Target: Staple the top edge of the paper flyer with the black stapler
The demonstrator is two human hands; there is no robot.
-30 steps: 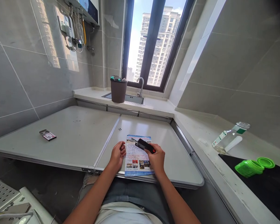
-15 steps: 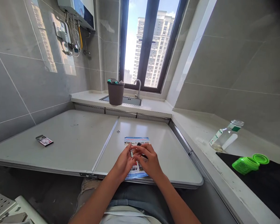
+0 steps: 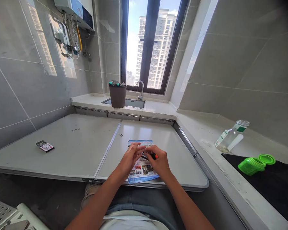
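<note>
My left hand [image 3: 131,157] and my right hand [image 3: 158,159] meet above a colourful printed leaflet [image 3: 140,169] near the table's front edge. In my right hand's closed fingers is a small black object with an orange-red end [image 3: 156,156]; its kind is hard to make out. My left fingers are curled together with their tips against the right hand's, and what lies between them is mostly hidden. Beyond the leaflet, to the left, two small metallic pieces [image 3: 121,134] lie on the white folding table [image 3: 86,153].
A small opened package [image 3: 45,146] lies on the table's left half. On the right counter stand a tilted clear bottle [image 3: 229,137] and an open green jar [image 3: 251,166]. A dark bin [image 3: 117,96] stands by the sink [image 3: 134,103] at the back.
My right hand has shifted slightly right and turned, so the orange-red end shows. My left fingers have straightened a little. More of the leaflet is visible.
</note>
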